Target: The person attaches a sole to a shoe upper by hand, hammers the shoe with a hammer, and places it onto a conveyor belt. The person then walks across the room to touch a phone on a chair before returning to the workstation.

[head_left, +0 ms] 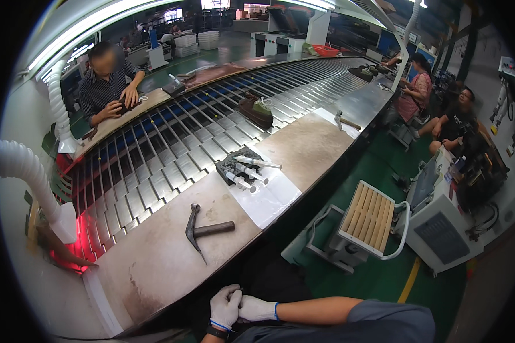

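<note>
My left hand (224,308) and my right hand (257,309), both in white knit gloves, rest together below the bench edge. The left one is closed against the fingers of the right, which are mostly hidden behind it. Neither shows a tool in it. Nearest on the pale, stained bench top (166,251) lies a hammer (212,229) with a curved metal head and a wooden handle. Beyond it, several white syringe-like tubes (247,171) rest on a dark mottled block (225,169), over a white sheet (267,200).
A slatted metal conveyor (183,150) carries a brown and green shoe (255,112). A second hammer (345,121) lies farther right. Across the line, a person (106,86) handles a dark piece. A wooden-slatted stool (367,217) stands right; two people sit beyond. White hoses (31,171) hang left.
</note>
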### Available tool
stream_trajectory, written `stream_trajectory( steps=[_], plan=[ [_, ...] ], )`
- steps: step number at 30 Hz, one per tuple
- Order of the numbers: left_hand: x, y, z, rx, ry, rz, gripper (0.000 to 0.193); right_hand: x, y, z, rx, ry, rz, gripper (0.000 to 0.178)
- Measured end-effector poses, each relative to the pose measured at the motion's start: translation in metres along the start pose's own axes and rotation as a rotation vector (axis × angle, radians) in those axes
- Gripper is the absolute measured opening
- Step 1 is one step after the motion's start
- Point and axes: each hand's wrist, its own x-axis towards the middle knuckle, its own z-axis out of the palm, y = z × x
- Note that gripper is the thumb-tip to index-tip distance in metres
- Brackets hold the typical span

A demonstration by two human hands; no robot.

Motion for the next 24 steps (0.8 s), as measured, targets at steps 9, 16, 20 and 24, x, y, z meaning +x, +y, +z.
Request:
stream_trajectory(
  steps=[9,16,20,24],
  plan=[
    [-0.006,0.0,-0.014,0.067,-0.024,-0.037,0.037,0.006,0.008,0.016,0.161,0.058,-0.052,0.021],
    [-0.006,-0.01,-0.016,0.029,-0.033,-0.065,0.041,-0.003,-0.029,0.01,0.213,-0.004,0.166,0.012],
    [-0.005,-0.006,-0.019,-0.012,-0.053,-0.057,0.04,-0.006,-0.041,0.013,0.231,0.041,0.189,0.013],
    [-0.005,-0.019,-0.021,0.018,-0.071,-0.048,0.04,0.0,-0.038,0.013,0.214,0.028,0.243,0.014]
  ],
)
